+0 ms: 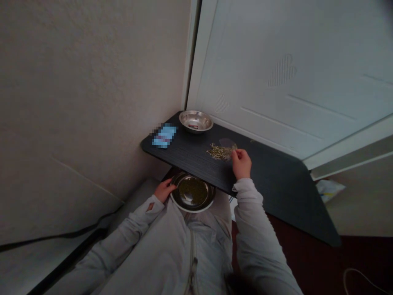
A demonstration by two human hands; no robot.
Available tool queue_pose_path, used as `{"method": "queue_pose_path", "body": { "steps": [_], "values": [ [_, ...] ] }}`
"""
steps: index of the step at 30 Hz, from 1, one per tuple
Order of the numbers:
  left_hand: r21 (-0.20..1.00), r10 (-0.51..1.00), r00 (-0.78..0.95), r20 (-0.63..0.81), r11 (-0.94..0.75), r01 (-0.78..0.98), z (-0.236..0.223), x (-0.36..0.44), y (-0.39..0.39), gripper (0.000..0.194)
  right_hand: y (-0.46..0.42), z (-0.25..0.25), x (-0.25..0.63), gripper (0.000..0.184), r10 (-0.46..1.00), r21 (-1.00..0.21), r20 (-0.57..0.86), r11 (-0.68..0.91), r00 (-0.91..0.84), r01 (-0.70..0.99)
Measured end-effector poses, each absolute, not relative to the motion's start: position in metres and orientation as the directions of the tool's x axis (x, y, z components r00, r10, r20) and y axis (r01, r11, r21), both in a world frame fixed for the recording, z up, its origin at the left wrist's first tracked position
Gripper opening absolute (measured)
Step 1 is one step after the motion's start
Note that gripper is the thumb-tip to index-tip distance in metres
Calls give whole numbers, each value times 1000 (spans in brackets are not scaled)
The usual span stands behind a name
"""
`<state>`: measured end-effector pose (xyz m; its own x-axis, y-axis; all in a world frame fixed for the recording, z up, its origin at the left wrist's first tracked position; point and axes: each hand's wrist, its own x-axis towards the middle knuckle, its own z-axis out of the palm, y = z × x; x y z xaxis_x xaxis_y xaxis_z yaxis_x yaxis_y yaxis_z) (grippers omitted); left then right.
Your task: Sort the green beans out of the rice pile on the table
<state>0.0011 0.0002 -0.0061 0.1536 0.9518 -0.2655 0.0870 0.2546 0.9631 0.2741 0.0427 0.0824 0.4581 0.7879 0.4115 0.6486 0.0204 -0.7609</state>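
Observation:
My left hand [164,190] grips the rim of a steel bowl [193,193] of small green grains, held on my lap just under the front edge of the dark table [276,176]. My right hand [241,163] rests on the table with its fingers curled together beside a small pile of yellowish-green grains [220,152]. A clear flat piece [227,143] lies at the far side of the pile. What the right fingers pinch, if anything, is too small to make out.
A second steel bowl [195,121] stands at the table's far corner, next to a blurred blue packet [164,136]. A white door [291,73] runs behind the table and a textured wall [92,102] is on the left. A cable [61,235] runs along the floor.

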Motion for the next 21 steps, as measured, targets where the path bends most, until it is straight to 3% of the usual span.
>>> {"method": "queue_pose_path", "body": {
  "steps": [7, 21],
  "values": [
    [968, 957, 154, -246, 234, 95, -9, 0, 2, 37, 40, 75, 252, 27, 860, -705, 419, 105, 293, 702],
    [971, 960, 155, -231, 216, 107, -7, 0, 1, 33, 46, 67, 262, 27, 847, -845, 331, 70, 417, 530]
  ]
}}
